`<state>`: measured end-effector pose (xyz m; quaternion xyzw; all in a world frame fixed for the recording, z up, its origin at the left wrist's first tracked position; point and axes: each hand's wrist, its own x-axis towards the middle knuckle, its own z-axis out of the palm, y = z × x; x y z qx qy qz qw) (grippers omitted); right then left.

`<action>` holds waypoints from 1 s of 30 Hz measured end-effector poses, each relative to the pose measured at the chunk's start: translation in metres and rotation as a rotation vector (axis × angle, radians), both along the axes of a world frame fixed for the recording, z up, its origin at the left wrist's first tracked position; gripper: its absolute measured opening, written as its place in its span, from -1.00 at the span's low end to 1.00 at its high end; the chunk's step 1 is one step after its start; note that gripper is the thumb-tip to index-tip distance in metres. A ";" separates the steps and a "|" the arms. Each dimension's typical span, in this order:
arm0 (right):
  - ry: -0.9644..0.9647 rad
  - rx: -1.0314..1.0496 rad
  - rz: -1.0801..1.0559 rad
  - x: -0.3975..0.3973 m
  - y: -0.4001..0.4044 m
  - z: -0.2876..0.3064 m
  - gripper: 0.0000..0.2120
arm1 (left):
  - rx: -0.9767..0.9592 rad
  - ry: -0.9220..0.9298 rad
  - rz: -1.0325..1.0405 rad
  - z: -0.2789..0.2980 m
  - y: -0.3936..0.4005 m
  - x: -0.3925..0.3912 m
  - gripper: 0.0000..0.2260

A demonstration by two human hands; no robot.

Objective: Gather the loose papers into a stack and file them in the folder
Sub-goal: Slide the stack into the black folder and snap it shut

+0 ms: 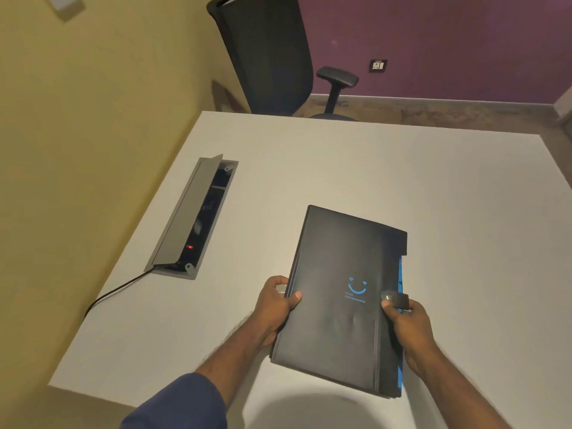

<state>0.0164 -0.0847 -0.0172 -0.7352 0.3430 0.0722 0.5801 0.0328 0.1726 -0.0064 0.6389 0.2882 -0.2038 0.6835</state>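
Note:
A black folder point(337, 305) with a blue smile logo lies closed, held just above or on the white table point(340, 162), near its front edge. A blue inner edge shows along the folder's right side. My left hand point(275, 308) grips the folder's left edge, thumb on the cover. My right hand point(408, 329) holds the right edge, thumb pressing the black clasp tab point(397, 299). No loose papers are visible; any inside the folder are hidden.
An open grey cable box point(193, 216) is set into the table at the left, with a red light and a black cable point(117, 291) running off the edge. A dark office chair point(272, 54) stands beyond the far edge.

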 end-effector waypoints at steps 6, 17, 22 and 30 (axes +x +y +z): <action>-0.139 0.044 0.023 0.014 0.054 0.021 -0.83 | 0.147 -0.101 0.053 0.010 0.053 0.008 -0.73; -0.021 0.020 0.204 0.064 0.173 -0.007 -0.84 | 0.636 -0.115 -0.023 0.001 0.165 0.032 -0.62; 0.050 -0.038 0.233 0.064 0.198 -0.019 -0.78 | 0.761 -0.076 -0.064 -0.015 0.176 0.026 -0.58; 0.004 -0.235 0.335 0.063 0.205 -0.019 -0.70 | 0.994 -0.087 -0.152 -0.022 0.177 0.026 -0.61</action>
